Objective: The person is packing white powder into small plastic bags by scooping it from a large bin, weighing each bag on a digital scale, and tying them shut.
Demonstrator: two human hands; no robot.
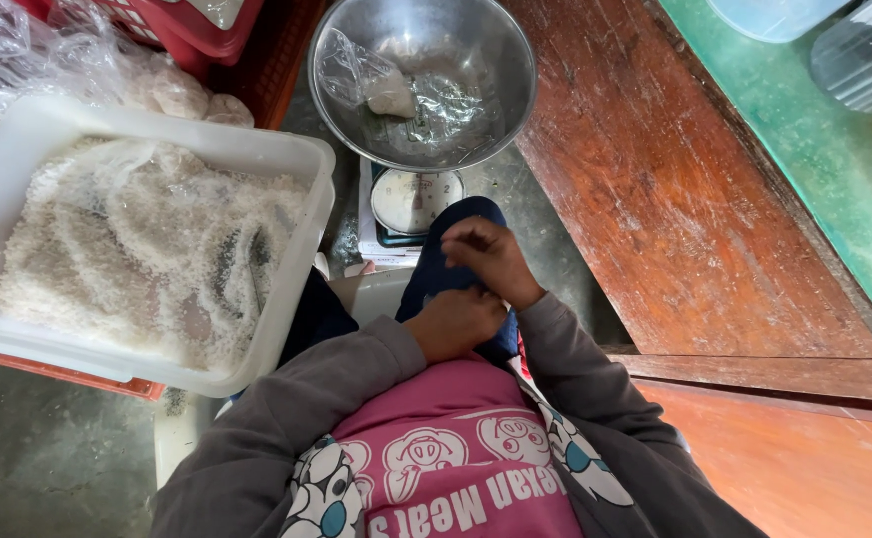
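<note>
At left, beside the knee, a white tub point(286, 159) heaped with white grains under loose clear film; ahead, a steel bowl point(496, 60) on a dial scale point(416, 199), cradling a small filled plastic bag point(388, 95), seemingly for weighing. Lower, over the lap, left hand point(456, 321) and right hand point(491, 257) curled near-closed, fingertips pinching together; whatever is pinched too small to tell

Person, seated, seen from above. Outer layer: grey long-sleeved jacket, soft knit, worn open at the front, with sleeves reaching to the wrists of the left hand point(454, 321) and right hand point(491, 257). Jacket lining or inner edge: white fabric printed with dark and teal rounded shapes. Under layer: pink top bearing white cartoon animal faces and white lettering. Lower body: dark blue trousers, visible over the raised knee.
</note>
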